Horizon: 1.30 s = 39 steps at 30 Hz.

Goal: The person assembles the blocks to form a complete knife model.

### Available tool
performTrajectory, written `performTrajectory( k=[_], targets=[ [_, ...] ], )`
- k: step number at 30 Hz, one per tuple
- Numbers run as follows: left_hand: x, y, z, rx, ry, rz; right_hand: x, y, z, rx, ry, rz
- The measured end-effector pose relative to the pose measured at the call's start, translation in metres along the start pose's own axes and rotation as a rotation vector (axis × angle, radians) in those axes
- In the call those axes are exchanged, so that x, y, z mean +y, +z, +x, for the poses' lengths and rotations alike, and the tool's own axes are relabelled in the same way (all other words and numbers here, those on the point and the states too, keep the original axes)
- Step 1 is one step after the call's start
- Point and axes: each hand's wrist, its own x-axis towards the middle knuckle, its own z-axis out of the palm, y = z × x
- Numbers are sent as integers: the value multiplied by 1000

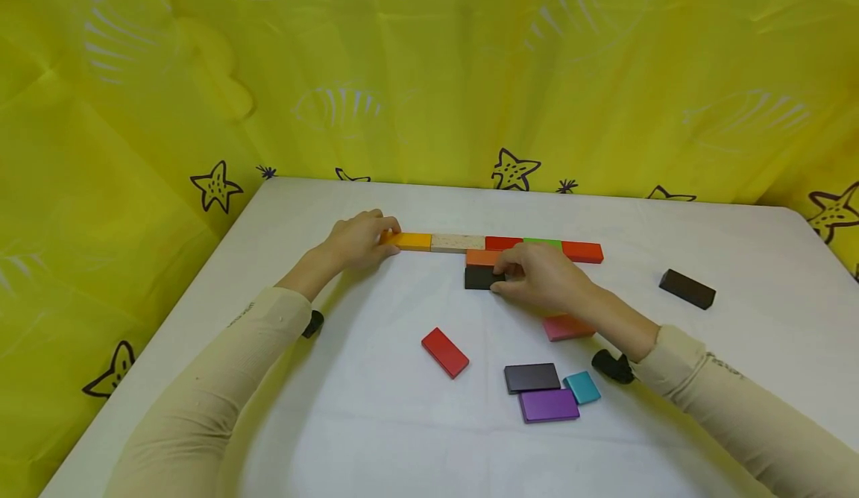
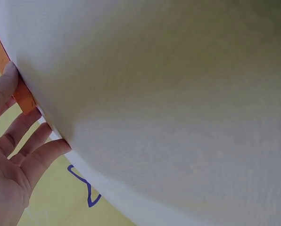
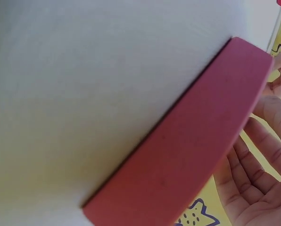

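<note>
My left hand (image 1: 362, 238) pinches the yellow-orange block (image 1: 412, 241) at the left end of a row of blocks. In the left wrist view, its thumb lies against this block while other fingertips touch the table. Rightward along the row come a pale wooden block (image 1: 458, 243), a red block (image 1: 503, 243), a green block (image 1: 543, 243) and another red block (image 1: 582, 252). Just in front of the row, my right hand (image 1: 543, 274) grips a black block (image 1: 479, 279) at its right end. An orange block (image 1: 482, 257) adjoins the black one; whether stacked or side by side I cannot tell.
A pink-red block (image 1: 567, 327) lies under my right wrist. Nearer are a red block (image 1: 446, 352), a dark grey block (image 1: 532, 378), a purple block (image 1: 549, 405) and a small teal block (image 1: 582, 388). Another black block (image 1: 687, 289) lies far right. A yellow curtain (image 1: 429, 73) hangs behind.
</note>
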Motion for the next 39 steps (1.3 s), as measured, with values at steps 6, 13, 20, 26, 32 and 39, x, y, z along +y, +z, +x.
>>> performTrajectory(
  k=[6,13,20,26,32,39],
  targets=[
    [1,0,0,-2,-5,-1,-2,1,-1,12,-5,-14],
    [0,0,0,-5,-6,-2,-3,2,-1,23,8,-35],
    [-1,1,0,4,6,4,-3,4,-1,33,19,-44],
    [0,1,-1,9,7,-2,-3,3,0,46,28,-51],
    [0,0,-1,7,3,0,-2,4,0,49,29,-49],
    [0,1,-1,23,18,9,-1,4,0,52,31,-43]
  ],
)
